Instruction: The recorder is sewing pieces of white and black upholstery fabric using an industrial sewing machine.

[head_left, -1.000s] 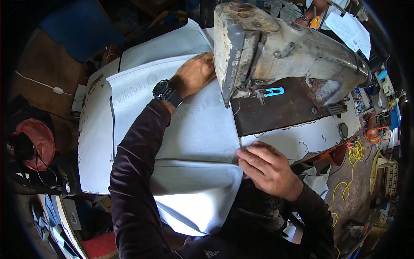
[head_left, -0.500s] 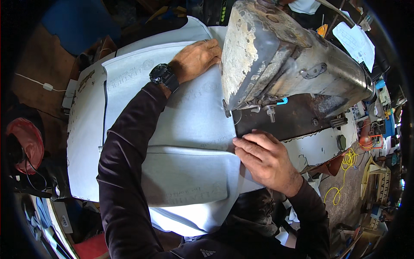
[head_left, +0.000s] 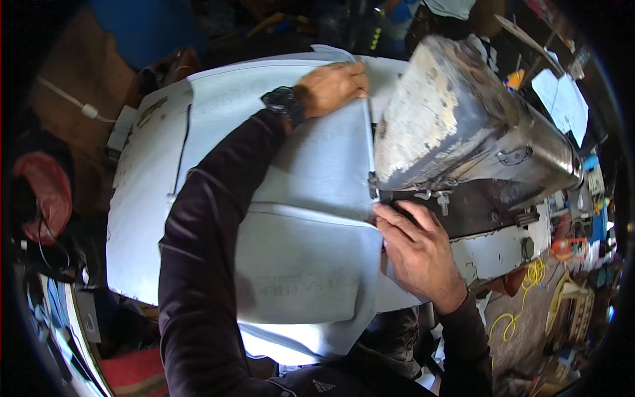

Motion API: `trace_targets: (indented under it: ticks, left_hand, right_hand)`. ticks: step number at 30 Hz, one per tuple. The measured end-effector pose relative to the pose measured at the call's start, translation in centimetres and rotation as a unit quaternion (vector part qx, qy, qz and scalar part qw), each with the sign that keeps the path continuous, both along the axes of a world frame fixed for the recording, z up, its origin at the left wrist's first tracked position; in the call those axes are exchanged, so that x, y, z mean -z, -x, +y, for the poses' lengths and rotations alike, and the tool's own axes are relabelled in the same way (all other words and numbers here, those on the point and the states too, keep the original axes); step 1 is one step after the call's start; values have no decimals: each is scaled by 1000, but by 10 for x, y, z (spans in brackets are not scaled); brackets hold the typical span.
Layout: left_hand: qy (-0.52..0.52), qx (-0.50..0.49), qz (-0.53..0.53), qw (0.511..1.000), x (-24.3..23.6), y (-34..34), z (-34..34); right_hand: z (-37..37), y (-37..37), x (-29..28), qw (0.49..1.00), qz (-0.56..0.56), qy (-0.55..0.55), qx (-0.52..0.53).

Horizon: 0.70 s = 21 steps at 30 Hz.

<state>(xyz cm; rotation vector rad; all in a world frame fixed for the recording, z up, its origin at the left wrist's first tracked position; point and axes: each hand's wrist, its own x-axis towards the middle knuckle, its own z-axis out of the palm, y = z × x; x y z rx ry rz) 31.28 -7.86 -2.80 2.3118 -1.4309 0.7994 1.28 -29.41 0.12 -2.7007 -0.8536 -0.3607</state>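
My left hand (head_left: pixel 333 86), upper centre, and right hand (head_left: pixel 420 251), mid-right, both touch pale cloth (head_left: pixel 321 162) by one sewing machine (head_left: pixel 486 135); whether gripping, I can't tell.

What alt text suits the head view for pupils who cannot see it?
A person's left hand rests on pale cloth on a white table beside a worn sewing machine, while the right hand touches the cloth's right edge, nearer the body.

Blurred dark print (head_left: pixel 297 289), illegible, marks the pale grey-blue flexible sheet (head_left: pixel 304 231); a small white striped logo with lettering (head_left: pixel 323 386) marks the black long-sleeved garment (head_left: pixel 198 271).
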Motion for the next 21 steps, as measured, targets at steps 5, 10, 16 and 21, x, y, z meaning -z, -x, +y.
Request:
trace_targets:
  ticks: [5,10,16,21]
  left_hand:
    - [-128,-20,78,989,4,-23,0]
    - [-200,-111,47,972,-42,65,7]
    - [-124,-116,121,978,-69,262,125]
    - [-34,-194,103,975,-49,398,124]
  right_hand:
    - [1,-4,6,997,-66,-44,-26]
    - [-8,46,9,982,-144,-121,23]
    - [9,216,100,909,192,-357,98]
    - [39,241,185,885,306,-347,55]
